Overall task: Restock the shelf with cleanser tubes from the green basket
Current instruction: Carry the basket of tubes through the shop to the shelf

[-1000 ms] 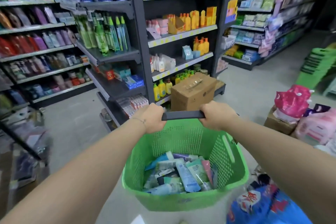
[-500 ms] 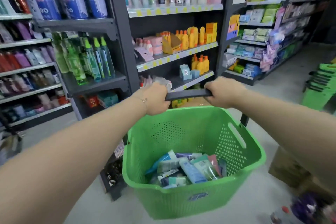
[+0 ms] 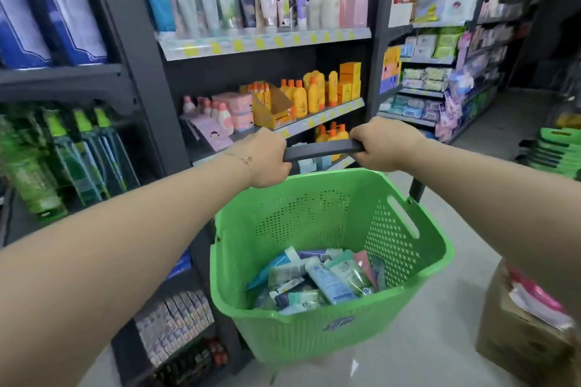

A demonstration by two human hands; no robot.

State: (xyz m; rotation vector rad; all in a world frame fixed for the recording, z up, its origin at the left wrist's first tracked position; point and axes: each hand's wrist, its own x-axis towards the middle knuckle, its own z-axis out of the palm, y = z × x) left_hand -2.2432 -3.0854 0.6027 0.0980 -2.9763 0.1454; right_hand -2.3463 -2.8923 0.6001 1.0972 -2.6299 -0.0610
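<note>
Standing in a shop aisle on a pale, shiny floor (image 3: 456, 308), a person is facing a dark shelving unit (image 3: 151, 72) lined with toiletries. More stocked aisles are running away to the right, and a stack of spare baskets (image 3: 556, 151) is sitting at the far right edge. A cardboard box (image 3: 518, 345) holding pink and white packets is resting on the floor at lower right.

Both arms are reaching forward. The left hand (image 3: 268, 157) and right hand (image 3: 385, 144) are each wrapping a closed grip around one end of a dark handle (image 3: 323, 149), with bare bar showing between them. The green basket (image 3: 298, 217) is sitting just below that handle, close beside the shelving unit. Cleanser tubes (image 3: 327, 281) in blue, white, teal and pink are lying jumbled at its bottom, filling only the lowest part.

On the top shelf (image 3: 261, 41), a row of tubes (image 3: 207, 6) is standing upright, with white pump bottles (image 3: 320, 3) to their right. Orange bottles (image 3: 311, 94) are crowding the shelf below.
</note>
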